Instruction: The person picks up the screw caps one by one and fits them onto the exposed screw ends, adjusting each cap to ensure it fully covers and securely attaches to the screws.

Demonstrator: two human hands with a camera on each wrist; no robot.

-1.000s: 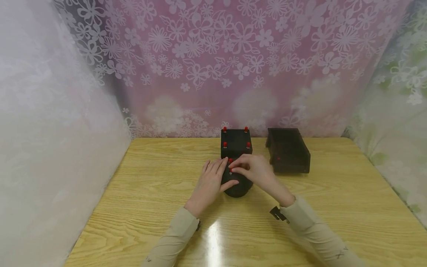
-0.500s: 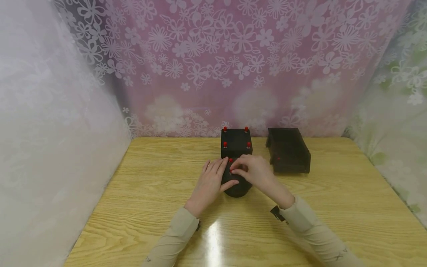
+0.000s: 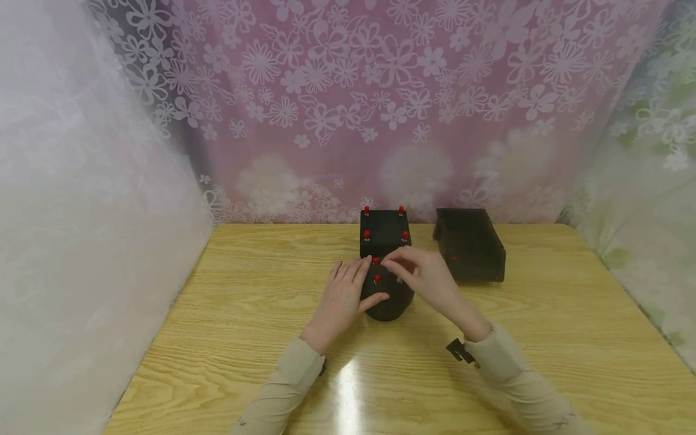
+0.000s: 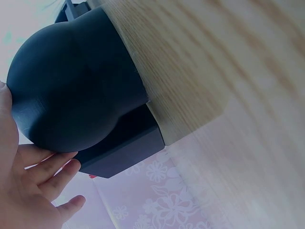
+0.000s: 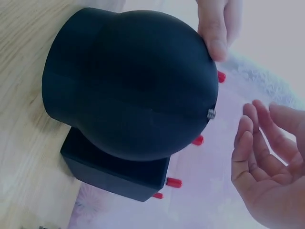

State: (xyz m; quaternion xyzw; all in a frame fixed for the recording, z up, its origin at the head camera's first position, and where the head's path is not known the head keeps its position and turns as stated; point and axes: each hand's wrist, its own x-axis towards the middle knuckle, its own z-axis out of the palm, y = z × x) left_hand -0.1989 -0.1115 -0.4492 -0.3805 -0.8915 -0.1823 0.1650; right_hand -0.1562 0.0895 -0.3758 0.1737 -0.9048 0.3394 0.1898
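A black dome-topped piece [image 3: 387, 309] stands on the table, carrying a front red cap [image 3: 377, 278] and a rear red cap [image 3: 376, 260]. On its right side a bare metal stud [image 5: 211, 113] pokes out. My left hand [image 3: 342, 296] rests on the dome's left side, fingers extended and thumb across the front. Just above and right of the dome is my right hand [image 3: 426, 278], thumb and index finger close together. In the right wrist view its fingers bend loosely, apart from the dome, with nothing visible between them.
Behind the dome stands a black box [image 3: 385, 226] with a red cap at each top corner. To the right sits a black open bin [image 3: 489, 275] with a small red piece [image 3: 454, 258] inside. A floral curtain [image 3: 353, 121] hangs behind the wooden table [image 3: 244, 338].
My right hand has let go of the front red cap, which now stands uncovered on the dome. The hand has drawn up and to the right. My left hand stays put.
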